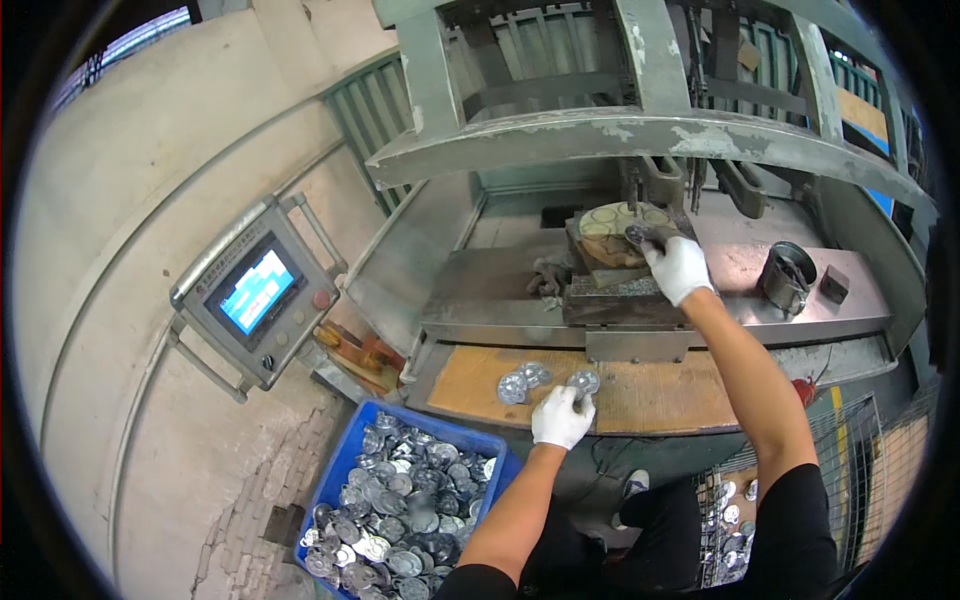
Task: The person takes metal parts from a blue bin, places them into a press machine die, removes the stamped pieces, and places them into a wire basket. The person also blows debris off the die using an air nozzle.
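At the front of the machine, my white-gloved left hand [561,420] grips a round silver metal part [584,380] by its edge, over the wooden board [660,392]. Two similar round metal parts, one [513,387] overlapping the other [537,373], lie just left of it. Farther off, my gloved right hand [680,269] is closed on a darker round metal part [637,234] at the edge of the pale round plate [612,217] on the machine's block. Its fingertips are partly hidden by the hand's own back.
A blue bin [505,470] heaped with metal parts stands at lower left; a wire basket [850,455] is at lower right. On the steel bed are a metal mug [785,280], a dark block [835,284] and a rag [549,277]. A control panel [255,290] hangs left. Machine beams cross overhead.
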`<state>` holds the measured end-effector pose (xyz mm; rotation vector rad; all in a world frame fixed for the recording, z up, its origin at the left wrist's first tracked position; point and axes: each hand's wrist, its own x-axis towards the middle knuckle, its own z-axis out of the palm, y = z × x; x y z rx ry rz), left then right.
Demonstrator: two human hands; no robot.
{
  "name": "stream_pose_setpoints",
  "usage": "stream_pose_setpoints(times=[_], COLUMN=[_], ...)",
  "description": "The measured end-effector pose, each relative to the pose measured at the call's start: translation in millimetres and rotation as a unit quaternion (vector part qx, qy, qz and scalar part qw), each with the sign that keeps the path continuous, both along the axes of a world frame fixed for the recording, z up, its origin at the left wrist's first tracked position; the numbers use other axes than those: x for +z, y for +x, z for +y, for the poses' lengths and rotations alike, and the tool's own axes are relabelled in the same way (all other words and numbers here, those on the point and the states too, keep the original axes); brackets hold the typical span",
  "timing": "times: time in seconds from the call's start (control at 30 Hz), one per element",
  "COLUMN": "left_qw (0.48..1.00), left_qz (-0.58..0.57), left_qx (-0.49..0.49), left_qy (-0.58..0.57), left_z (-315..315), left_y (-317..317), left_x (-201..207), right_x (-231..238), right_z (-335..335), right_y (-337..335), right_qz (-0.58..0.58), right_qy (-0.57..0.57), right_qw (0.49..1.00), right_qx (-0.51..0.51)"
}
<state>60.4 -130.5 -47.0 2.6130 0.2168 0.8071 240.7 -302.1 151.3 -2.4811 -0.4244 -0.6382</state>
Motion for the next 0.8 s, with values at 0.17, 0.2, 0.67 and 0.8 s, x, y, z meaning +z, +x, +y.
stream_pose_setpoints(times=[0.17, 0.2, 0.67, 0.8], left_qw=[1.0, 1.0, 0.999, 0.998], left_qz=[-0.006, -0.004, -0.034, -0.053], left_qx=[-0.006, -0.002, -0.025, -0.023], left_qy=[-0.006, -0.004, 0.008, 0.026], left_z=[6, 10, 8, 7], left_y=[-2, -6, 1, 4], left_x=[-6, -7, -10, -15], right_x=[-14, -26, -456, -482], right_z=[-83, -106, -381, -397], right_y=[-93, -113, -392, -414], right_qz=[-0.072, -0.061, 0.375, 0.5], right_qy=[0.197, 0.193, 0.022, 0.03], right_qw=[0.965, 0.969, 0.837, 0.726], right_qx=[0.158, 0.14, -0.398, -0.472])
